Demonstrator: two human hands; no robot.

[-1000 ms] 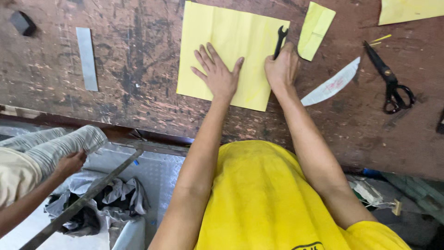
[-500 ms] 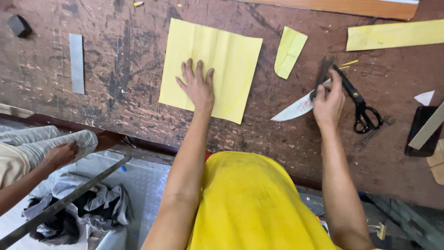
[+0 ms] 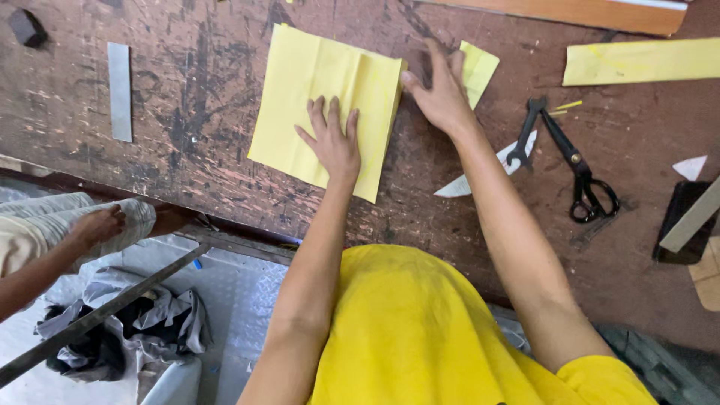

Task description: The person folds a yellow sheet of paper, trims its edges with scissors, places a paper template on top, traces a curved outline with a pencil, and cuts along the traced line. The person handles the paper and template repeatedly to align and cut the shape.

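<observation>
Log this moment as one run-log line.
left hand: flat on yellow sheet | right hand: at sheet's right edge | scissors: on bench, untouched

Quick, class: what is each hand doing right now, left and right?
Left hand: open, flat on the yellow sheet.
Right hand: open, holding nothing, at the sheet's right edge.

A worn, scratched dark wooden worktable (image 3: pixel 195 142) fills the view from nine o'clock across to three. Below its edge, toward seven o'clock, lies a grey ridged metal floor (image 3: pixel 247 300), with crumpled grey cloth (image 3: pixel 150 322) and a long metal bar (image 3: pixel 97 315) slanting across it.
</observation>
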